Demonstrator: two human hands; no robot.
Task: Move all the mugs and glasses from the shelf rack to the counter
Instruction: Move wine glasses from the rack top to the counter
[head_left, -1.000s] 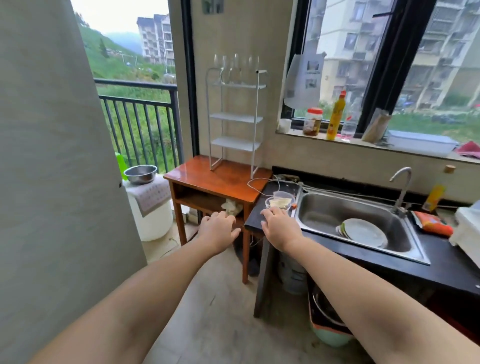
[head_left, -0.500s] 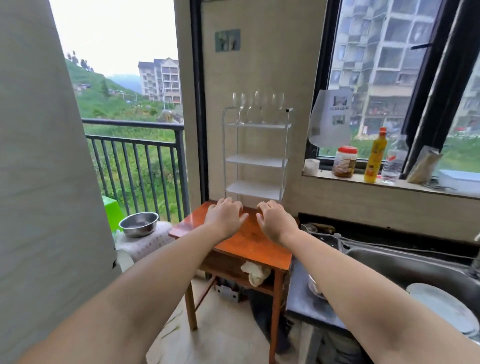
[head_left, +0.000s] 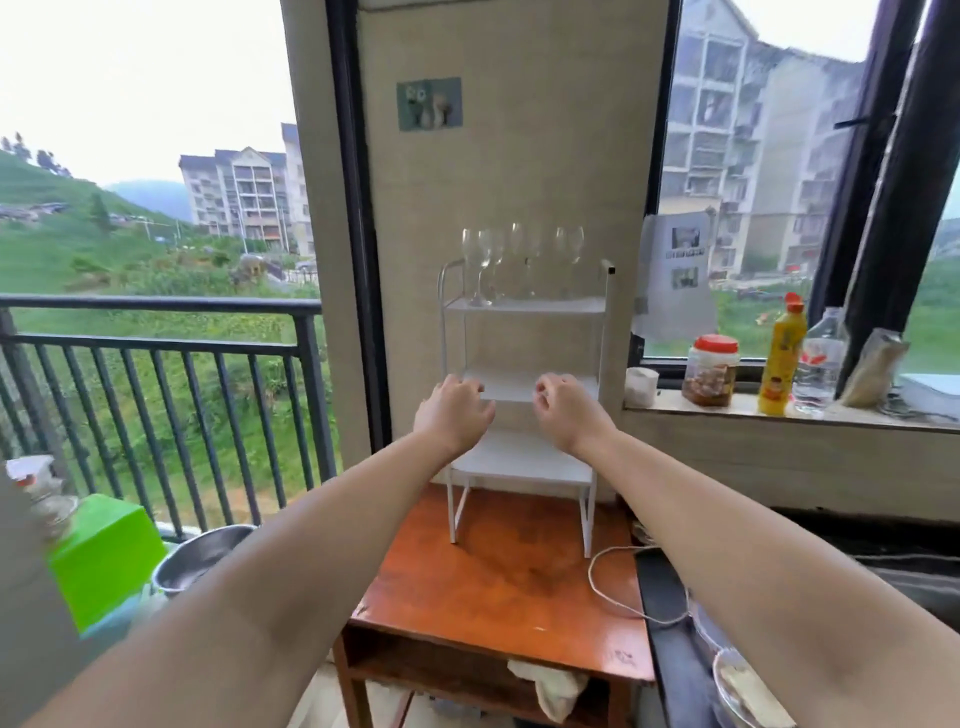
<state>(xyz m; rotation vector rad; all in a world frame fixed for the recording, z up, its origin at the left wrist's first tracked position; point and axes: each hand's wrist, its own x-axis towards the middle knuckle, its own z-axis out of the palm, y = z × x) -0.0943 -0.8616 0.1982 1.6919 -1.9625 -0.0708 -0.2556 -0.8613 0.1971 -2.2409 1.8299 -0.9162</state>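
Head view. My hands have risen from the wooden table (head_left: 498, 587) to the middle tier of the white rack (head_left: 524, 306), and the rack now fills the centre of view. Left hand (head_left: 453, 413) and right hand (head_left: 567, 410): both empty, fingers (head_left: 467, 387) loosely curled, holding nothing. Stemmed glasses (head_left: 519, 260) stand upright in a cluster on the top tier, above both hands; none touched yet. Lower tiers bare; no mugs visible. The dark counter (head_left: 662, 592) lies lower right, beside the table. Judgement: the reach is under way, first grasp not yet made; thin stems and crowding make knocking a neighbour the main risk.
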